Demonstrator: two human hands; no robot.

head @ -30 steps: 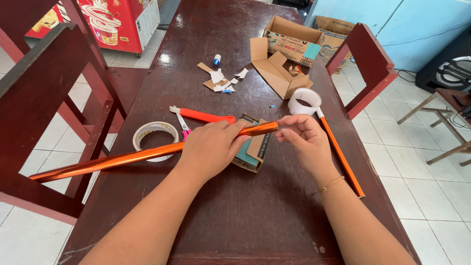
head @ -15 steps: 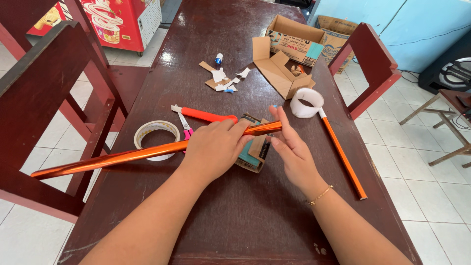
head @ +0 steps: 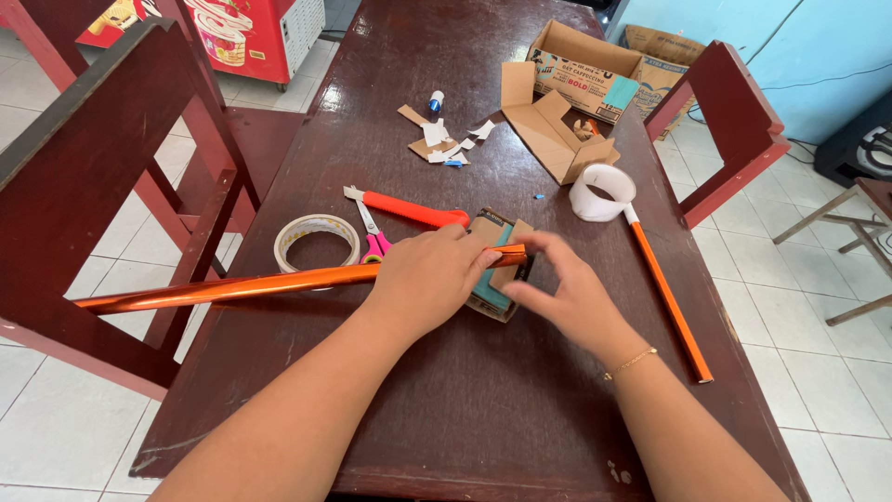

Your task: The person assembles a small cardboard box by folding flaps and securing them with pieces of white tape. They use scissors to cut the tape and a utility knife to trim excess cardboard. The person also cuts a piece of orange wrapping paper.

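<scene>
My left hand [head: 429, 282] grips a long shiny orange foil roll [head: 223, 288] that lies across the dark wooden table [head: 446, 409] and juts out past its left edge. The roll's right end rests on a small flattened cardboard box with a teal side [head: 494, 279]. My right hand [head: 569, 296] is blurred and lies on that box, its fingers touching the box and the roll's end. Whether it grips anything I cannot tell.
A tape ring [head: 317, 240], pink-handled scissors [head: 373, 240] and an orange cutter [head: 409, 210] lie left of the box. A white tape roll [head: 600, 192] sits on a second orange roll [head: 671, 302]. Cardboard scraps [head: 440, 144] and open boxes [head: 567, 102] are farther back. Red chairs flank the table.
My right hand left the roll's tip and came down onto the cardboard box. The view shifted, and the roll's end sank closer to the box.
</scene>
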